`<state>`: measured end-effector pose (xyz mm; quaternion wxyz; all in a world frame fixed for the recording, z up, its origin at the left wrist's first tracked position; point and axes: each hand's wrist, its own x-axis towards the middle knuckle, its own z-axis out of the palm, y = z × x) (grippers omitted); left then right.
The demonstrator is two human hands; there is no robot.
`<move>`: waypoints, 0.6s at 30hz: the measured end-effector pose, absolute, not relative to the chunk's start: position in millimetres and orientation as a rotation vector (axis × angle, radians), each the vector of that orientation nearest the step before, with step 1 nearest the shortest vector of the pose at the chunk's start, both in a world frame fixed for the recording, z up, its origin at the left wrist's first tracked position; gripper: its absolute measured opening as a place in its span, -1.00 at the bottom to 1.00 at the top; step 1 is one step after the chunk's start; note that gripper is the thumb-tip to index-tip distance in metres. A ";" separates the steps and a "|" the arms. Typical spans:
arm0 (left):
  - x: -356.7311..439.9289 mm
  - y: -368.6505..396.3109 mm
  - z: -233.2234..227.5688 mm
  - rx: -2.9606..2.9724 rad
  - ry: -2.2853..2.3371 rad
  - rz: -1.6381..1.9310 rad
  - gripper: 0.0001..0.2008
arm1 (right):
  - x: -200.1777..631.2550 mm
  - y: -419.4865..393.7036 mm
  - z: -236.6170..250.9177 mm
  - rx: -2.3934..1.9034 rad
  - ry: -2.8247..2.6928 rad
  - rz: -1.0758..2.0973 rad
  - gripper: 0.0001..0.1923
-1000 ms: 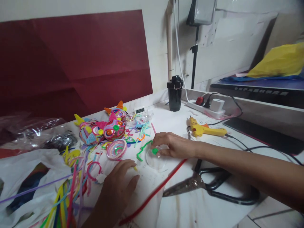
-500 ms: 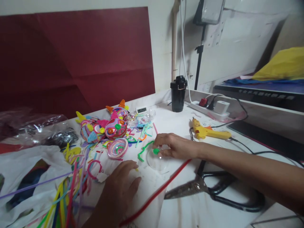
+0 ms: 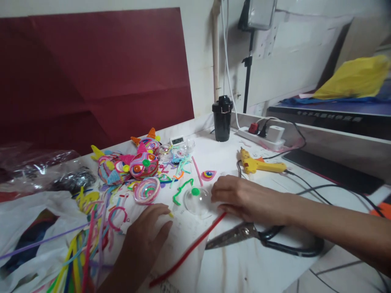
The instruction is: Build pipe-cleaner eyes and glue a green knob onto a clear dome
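A clear plastic dome (image 3: 198,204) rests on the white paper, with a green disc (image 3: 195,191) on its upper part. Just right of it is my right hand (image 3: 244,199), fingers loosely curled and apart from the dome. The red pipe cleaner (image 3: 187,257) runs beneath that hand's thumb; whether they touch I cannot tell. Black-handled scissors (image 3: 235,235) lie partly under my right wrist. My left hand (image 3: 146,232) hovers or rests at the left, thumb and fingers spread. A tiny yellow bit (image 3: 171,214) shows by its fingertip. A bent green pipe cleaner (image 3: 182,190) lies left of the dome.
Decorated colourful balls (image 3: 143,165), a coiled pink bowl shape (image 3: 147,190) and loose pipe cleaners (image 3: 76,256) crowd the left. A yellow glue gun (image 3: 259,165), a power strip (image 3: 265,138) and a black cup (image 3: 222,120) stand behind. Cables cross the right side.
My right hand has let go of the green disc on the dome and moved right, over the red pipe cleaner's end. The view shifted slightly, and a pink teardrop piece shows. My left hand looks little changed.
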<state>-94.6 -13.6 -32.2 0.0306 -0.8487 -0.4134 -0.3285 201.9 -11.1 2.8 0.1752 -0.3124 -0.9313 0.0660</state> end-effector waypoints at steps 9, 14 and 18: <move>-94.3 -15.2 -5.9 -2.564 -1.264 -0.946 -0.81 | 189.7 -21.7 -27.7 -0.802 -2.827 -0.314 -0.78; -100.5 -23.2 6.9 -2.563 -1.325 -0.876 -0.81 | 184.8 -22.9 -28.4 -0.750 -2.833 -0.384 -0.74; -111.1 -31.7 12.6 -2.546 -1.390 -0.852 -0.80 | 185.6 -22.9 -27.7 -0.734 -2.814 -0.364 -0.78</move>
